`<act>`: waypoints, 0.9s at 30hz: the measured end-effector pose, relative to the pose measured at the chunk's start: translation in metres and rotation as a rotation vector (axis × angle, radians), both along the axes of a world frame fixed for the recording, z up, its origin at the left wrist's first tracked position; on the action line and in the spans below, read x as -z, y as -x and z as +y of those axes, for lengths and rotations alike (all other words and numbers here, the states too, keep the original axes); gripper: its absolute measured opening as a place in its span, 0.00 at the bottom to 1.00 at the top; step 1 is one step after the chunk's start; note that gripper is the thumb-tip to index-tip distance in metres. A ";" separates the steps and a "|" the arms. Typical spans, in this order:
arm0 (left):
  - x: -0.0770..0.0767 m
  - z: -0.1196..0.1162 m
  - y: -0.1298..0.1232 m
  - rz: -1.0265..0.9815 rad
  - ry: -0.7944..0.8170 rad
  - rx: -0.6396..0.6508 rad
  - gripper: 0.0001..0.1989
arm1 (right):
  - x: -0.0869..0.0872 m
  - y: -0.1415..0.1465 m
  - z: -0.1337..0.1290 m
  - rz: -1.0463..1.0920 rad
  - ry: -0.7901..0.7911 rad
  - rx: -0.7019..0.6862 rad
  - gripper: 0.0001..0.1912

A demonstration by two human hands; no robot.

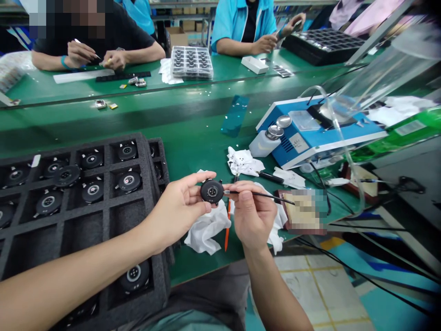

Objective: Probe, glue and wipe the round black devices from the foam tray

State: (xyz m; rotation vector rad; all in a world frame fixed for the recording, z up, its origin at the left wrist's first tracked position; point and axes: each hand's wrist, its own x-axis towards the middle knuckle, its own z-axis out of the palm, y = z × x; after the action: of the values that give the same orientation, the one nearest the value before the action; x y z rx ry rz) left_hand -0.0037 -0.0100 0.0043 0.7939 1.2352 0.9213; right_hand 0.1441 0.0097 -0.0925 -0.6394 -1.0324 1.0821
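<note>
- The left hand point(181, 207) holds a round black watch-like disc point(212, 191), thumb and fingers closed on its rim; its face, with a ring of small metal dots, is turned up.
- The right hand point(255, 214) pinches a thin black cable-like stem with a pale tip point(267, 195); the tip points at the disc's edge. Whether it touches, I cannot tell.
- The disc is above the green table point(203, 138), right of a black foam compartment tray point(159, 280) bearing similar discs.
- Below the hands lie a crumpled white cloth point(206, 232) and a slim orange stick point(226, 230).
- Step in hand, in my judgement: detail work at the disc's edge.
- The next move calls for a steady left grip and fine tip alignment.
</note>
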 end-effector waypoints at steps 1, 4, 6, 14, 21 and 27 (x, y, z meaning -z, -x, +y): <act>0.000 0.000 0.000 -0.002 0.003 0.000 0.33 | 0.000 0.000 0.000 0.000 -0.002 0.001 0.07; 0.001 -0.001 0.001 -0.006 0.002 0.000 0.34 | 0.001 0.000 0.000 0.009 -0.002 -0.006 0.07; 0.001 -0.001 0.001 -0.006 -0.003 -0.006 0.33 | 0.002 -0.001 0.000 0.009 0.003 -0.009 0.08; 0.001 -0.001 0.001 0.002 -0.003 -0.010 0.34 | 0.001 0.000 0.000 0.006 0.001 -0.013 0.08; 0.000 -0.001 0.000 0.014 0.010 -0.003 0.35 | 0.001 -0.001 0.001 -0.011 0.005 -0.005 0.07; 0.000 -0.001 0.000 -0.005 0.007 -0.012 0.35 | 0.001 -0.001 0.001 -0.026 0.009 -0.002 0.07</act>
State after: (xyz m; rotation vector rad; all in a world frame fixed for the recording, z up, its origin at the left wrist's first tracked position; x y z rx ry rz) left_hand -0.0040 -0.0114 0.0046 0.7792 1.2396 0.9282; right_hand 0.1454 0.0111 -0.0939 -0.6614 -1.0516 1.0824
